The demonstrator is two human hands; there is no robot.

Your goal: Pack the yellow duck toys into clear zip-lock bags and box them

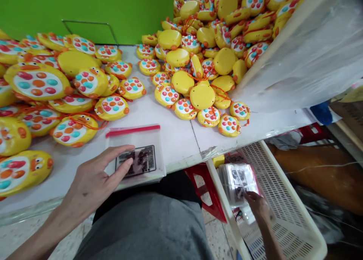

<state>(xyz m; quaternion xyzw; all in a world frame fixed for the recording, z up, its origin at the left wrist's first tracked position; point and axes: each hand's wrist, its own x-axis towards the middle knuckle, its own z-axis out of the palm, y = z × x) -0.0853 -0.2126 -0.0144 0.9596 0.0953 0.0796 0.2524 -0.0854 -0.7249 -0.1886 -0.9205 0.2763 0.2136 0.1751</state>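
My left hand [98, 175] lies on a clear zip bag [133, 137] with a red strip along its top and a black printed panel. Its thumb and index finger are stretched out and apart over the print. Beneath that bag, more bags seem to be stacked at the table's edge. Down to the right, my right hand [259, 207] reaches into a cream plastic basket [297, 199]. Its curled fingers grip the lower edge of a bundle of zip bags [239, 178] with similar dark print. The fingertips are partly hidden.
Yellow duck-shaped toys with coloured buttons lie heaped on the left [39, 82] and at the back right [198, 63] of the white table [176, 139]. A green panel [85, 10] stands behind, a plastic-covered board [297, 52] at right. A red stool [205, 192] stands below.
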